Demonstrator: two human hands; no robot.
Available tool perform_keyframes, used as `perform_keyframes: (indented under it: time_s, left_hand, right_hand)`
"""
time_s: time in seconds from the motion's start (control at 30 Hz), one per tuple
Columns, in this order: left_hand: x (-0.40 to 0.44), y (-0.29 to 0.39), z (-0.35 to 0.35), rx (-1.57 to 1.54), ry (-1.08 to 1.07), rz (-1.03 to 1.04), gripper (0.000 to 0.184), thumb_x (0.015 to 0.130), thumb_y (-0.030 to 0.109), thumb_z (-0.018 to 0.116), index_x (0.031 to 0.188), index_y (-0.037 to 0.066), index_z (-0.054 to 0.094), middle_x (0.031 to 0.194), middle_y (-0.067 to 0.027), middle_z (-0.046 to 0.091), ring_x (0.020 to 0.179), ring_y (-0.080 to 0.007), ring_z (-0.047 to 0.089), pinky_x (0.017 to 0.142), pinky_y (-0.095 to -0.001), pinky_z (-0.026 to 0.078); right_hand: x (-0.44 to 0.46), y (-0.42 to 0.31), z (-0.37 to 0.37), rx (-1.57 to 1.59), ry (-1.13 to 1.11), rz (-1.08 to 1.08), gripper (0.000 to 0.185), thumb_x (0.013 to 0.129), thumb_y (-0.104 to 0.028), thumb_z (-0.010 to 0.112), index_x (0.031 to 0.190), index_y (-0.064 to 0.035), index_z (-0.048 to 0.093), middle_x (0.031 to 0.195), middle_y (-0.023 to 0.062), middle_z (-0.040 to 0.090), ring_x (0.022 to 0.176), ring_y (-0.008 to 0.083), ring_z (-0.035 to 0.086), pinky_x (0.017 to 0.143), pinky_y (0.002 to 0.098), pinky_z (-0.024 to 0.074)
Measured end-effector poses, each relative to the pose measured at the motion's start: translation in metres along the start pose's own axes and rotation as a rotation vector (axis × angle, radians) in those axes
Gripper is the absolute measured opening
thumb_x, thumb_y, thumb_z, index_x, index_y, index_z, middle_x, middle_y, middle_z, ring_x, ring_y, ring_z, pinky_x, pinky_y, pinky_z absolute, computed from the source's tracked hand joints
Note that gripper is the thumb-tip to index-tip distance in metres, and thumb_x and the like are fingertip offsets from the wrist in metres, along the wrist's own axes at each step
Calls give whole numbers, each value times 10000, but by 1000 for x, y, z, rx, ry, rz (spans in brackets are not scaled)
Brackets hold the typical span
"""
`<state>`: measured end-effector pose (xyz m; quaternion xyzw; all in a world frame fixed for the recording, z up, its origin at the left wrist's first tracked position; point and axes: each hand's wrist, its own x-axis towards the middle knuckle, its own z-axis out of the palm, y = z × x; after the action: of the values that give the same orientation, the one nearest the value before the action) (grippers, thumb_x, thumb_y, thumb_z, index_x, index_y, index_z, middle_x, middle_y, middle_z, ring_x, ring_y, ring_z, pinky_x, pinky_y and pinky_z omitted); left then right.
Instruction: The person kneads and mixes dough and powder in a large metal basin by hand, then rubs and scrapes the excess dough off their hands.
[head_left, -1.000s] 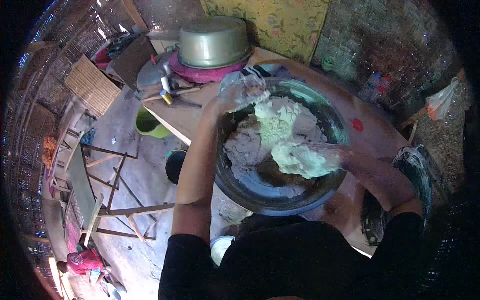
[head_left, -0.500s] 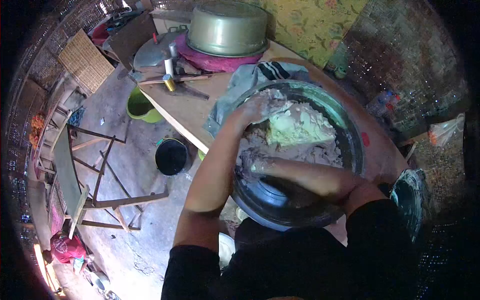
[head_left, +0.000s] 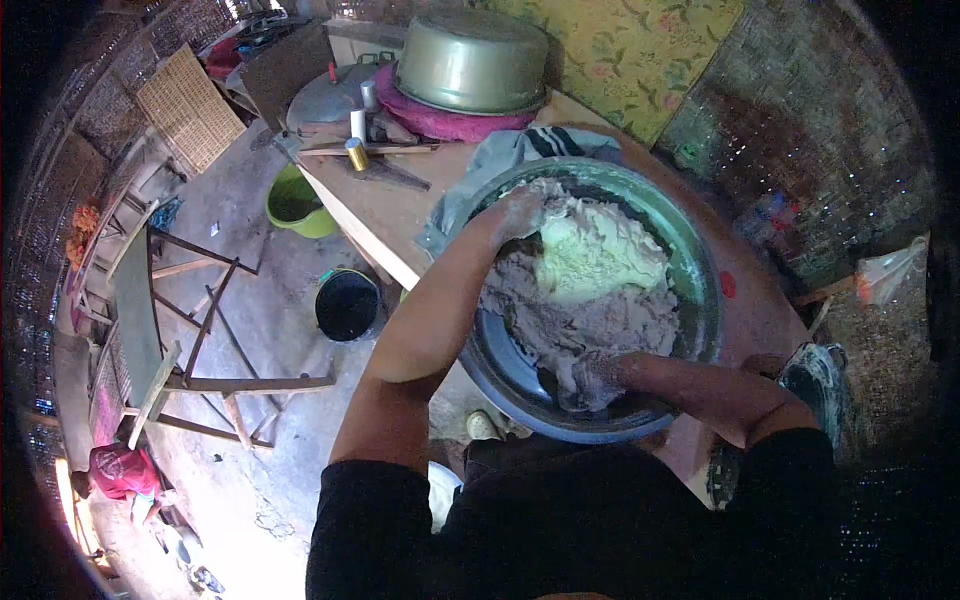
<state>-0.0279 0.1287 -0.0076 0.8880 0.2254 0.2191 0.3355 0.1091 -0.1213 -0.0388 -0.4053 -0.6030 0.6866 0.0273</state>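
A large round metal basin (head_left: 706,300) on the table holds a big lump of pale, rough dough (head_left: 605,255), brightly lit in its middle and greyish around it. My left hand (head_left: 522,212), coated in dough, grips the dough's far left edge beside the rim. At the near side my right hand (head_left: 592,382) is closed on a fold of the dough, its fingers partly buried. Bare basin floor shows at the near left of the lump.
An upturned metal pot (head_left: 470,65) rests on a pink cloth (head_left: 440,122) behind the basin. A saw (head_left: 395,174) and a gold spool (head_left: 356,153) lie on the table (head_left: 345,210). A green bucket (head_left: 300,205), black bucket (head_left: 347,305) and wooden frame (head_left: 240,383) stand on the floor. A person in red (head_left: 122,472) crouches far left.
My right hand has moved from the basin's left side to its near right side, with dough drawn towards me. My left hand has shifted slightly left. The view has moved a little.
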Motion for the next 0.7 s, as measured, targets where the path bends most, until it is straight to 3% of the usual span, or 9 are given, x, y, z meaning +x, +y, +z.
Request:
perform_keyframes:
  time_s: [0.07,0.13,0.17,0.2,0.27,0.33,0.4,0.7]
  left_hand:
    - [-3,-8,3,43,36,57,236,900,258,471,946,50,572,864,-108,588,813,-212,524,755,-348,421]
    - [0,1,-1,-52,-47,-73,276,856,237,467,982,29,598,1037,-182,594,963,-325,556,835,-374,423]
    - [5,-12,5,33,-12,66,259,866,227,469,970,30,601,994,-148,614,923,-290,567,820,-361,428]
    - [11,-34,21,26,-11,79,259,866,227,469,970,30,601,994,-148,614,923,-290,567,820,-361,428]
    - [25,-71,49,-847,-58,-125,274,894,242,448,968,25,598,954,-99,615,894,-239,563,805,-349,434]
    - [13,-21,21,-33,-60,5,325,920,276,418,1081,35,565,1048,-83,591,954,-201,543,846,-322,421]
    - [9,-25,35,-43,23,19,349,909,271,436,1166,50,518,1128,-120,566,1020,-229,531,896,-324,400]
    - [11,-25,46,-120,-44,45,417,901,281,461,1245,46,428,1218,-131,489,1105,-241,471,950,-332,360]
  right_hand:
    - [-27,-17,0,-17,83,28,213,826,-252,500,895,-53,526,807,118,539,677,191,541,589,345,468]
    - [-59,-36,-3,-18,187,46,224,829,-259,502,911,-52,524,823,120,539,688,190,544,590,342,471]
    - [-74,-45,-7,-20,251,48,230,830,-263,503,920,-52,522,832,121,540,693,190,545,591,340,473]
    - [-86,-55,-12,-26,323,44,236,831,-267,504,928,-52,521,840,122,540,699,189,547,592,338,474]
    - [-104,-70,-21,-51,456,11,249,833,-274,506,945,-51,518,857,125,541,710,188,550,594,334,477]
    - [-107,-75,-35,-95,572,-36,262,835,-281,508,961,-51,516,874,127,542,720,187,553,596,331,480]
    - [-91,-66,-55,-158,667,-99,276,838,-288,509,978,-51,513,891,129,543,731,186,556,598,327,483]
    - [2,-32,-127,-383,897,-255,340,848,-320,517,1053,-49,501,967,139,547,779,182,569,606,310,497]
